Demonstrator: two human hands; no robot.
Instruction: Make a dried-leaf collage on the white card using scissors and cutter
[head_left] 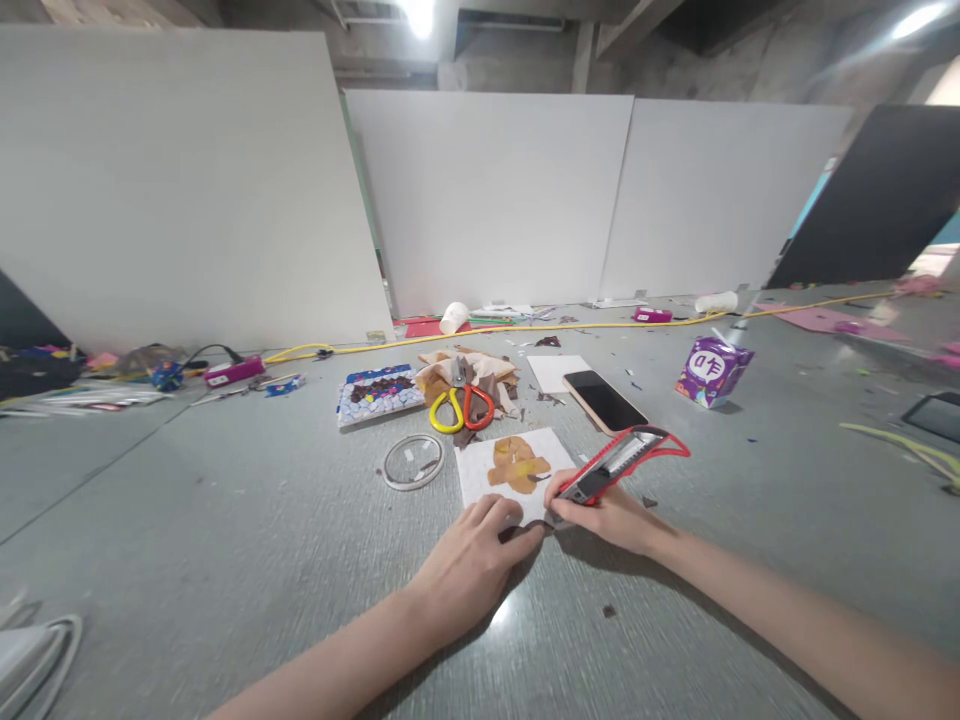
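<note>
My right hand (604, 515) grips a red utility knife (611, 465), held tilted at the right edge of a white sheet (474, 470). On that sheet is a patch of tan and yellowish-brown pieces (516, 466). My left hand (472, 550) rests on the sheet's near edge, its fingers bent and the thumb apart from them. A small dark scrap (547, 527) shows by the left thumb. Just beyond the sheet are scissors (463, 400) with one yellow and one red handle, lying against a heap of brown and cream scraps (491, 372).
A phone (604, 400) lies on a white paper (551, 373) beyond the knife. Left of the sheet are a tape ring (386, 465) and a decorated blue-and-white panel (379, 394). A purple drink carton (712, 372) stands right. Behind run a yellow cable (480, 330) and white boards (495, 200).
</note>
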